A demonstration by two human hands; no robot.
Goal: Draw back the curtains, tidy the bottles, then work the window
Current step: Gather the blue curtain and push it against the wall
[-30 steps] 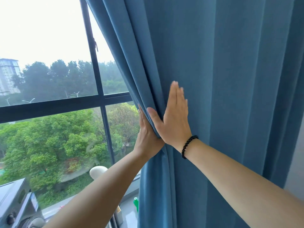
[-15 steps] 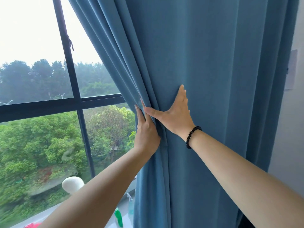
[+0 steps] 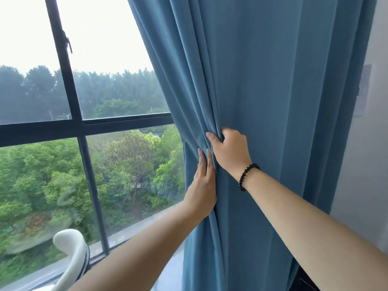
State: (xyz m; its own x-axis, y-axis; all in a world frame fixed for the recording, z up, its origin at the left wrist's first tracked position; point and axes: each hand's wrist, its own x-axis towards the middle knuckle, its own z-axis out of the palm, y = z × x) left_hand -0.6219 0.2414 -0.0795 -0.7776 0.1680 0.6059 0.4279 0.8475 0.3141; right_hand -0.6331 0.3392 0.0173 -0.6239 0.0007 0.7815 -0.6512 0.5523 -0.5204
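Note:
A blue curtain hangs bunched at the right side of a dark-framed window. My right hand, a black bead bracelet at its wrist, is clenched on a fold of the curtain's left edge. Just below it, my left hand lies flat with fingers together against the same edge, pressing the cloth from the window side. No bottles show in this view.
A white curved object stands on the sill at the lower left. A window latch sits high on the vertical bar. A grey wall with a pale panel runs along the right, close behind the curtain.
The curtain's edge has been pushed further right, baring more glass. My right hand went from flat on the cloth to clenched on a fold. The green bottle has dropped out of view.

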